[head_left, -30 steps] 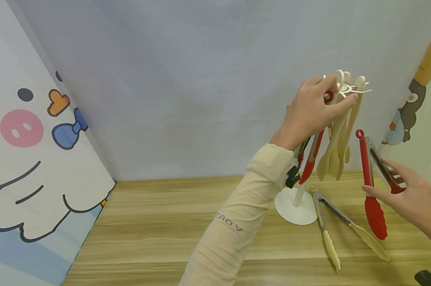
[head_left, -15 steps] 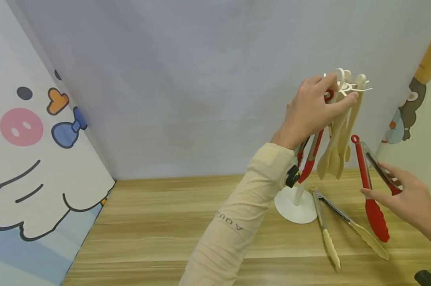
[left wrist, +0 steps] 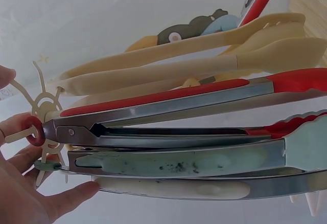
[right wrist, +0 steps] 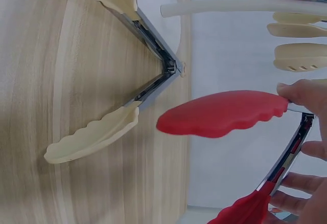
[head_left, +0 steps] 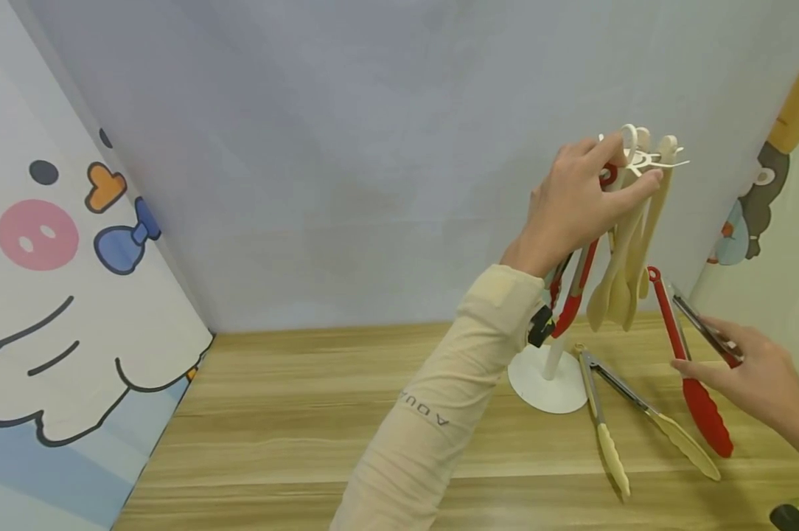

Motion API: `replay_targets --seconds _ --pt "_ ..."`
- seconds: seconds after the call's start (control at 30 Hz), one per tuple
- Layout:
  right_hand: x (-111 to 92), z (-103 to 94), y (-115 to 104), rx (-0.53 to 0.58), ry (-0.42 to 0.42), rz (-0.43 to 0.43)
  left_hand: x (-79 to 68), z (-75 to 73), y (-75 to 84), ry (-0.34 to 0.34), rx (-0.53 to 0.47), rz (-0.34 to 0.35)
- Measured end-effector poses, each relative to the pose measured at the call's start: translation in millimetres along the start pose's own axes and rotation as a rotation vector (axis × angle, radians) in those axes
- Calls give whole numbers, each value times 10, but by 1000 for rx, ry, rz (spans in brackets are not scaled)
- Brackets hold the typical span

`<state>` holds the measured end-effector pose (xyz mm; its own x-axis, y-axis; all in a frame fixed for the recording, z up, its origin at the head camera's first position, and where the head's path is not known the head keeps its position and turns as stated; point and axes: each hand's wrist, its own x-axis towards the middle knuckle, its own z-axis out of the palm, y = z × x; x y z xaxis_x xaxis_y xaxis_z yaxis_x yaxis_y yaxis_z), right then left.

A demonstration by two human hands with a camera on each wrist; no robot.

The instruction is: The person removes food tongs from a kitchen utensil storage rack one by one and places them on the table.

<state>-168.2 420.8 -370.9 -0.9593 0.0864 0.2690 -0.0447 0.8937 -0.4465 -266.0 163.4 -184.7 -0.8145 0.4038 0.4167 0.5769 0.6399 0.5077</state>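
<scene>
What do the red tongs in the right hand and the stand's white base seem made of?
Red tongs: arms look like metal, grey with bright edges; heads matte, uniformly red, probably silicone, possibly plastic.

Stand's base: smooth and evenly white; coated metal or plastic, I can't tell which.

Right tongs point(head_left: 703, 407): red, silver
Tabletop tongs point(head_left: 646, 410): cream, silver
Stand point(head_left: 548, 398): white
Tabletop point(head_left: 293, 428): tan, wood-grained
Sleeve point(head_left: 439, 398): cream, dark lettering
Backdrop point(head_left: 346, 169): grey
</scene>
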Motion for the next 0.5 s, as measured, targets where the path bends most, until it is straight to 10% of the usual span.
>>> replay_targets --seconds 0.5 --pt "-36 123 80 -25 -61 -28 -9 -2 -8 6 -12 -2"
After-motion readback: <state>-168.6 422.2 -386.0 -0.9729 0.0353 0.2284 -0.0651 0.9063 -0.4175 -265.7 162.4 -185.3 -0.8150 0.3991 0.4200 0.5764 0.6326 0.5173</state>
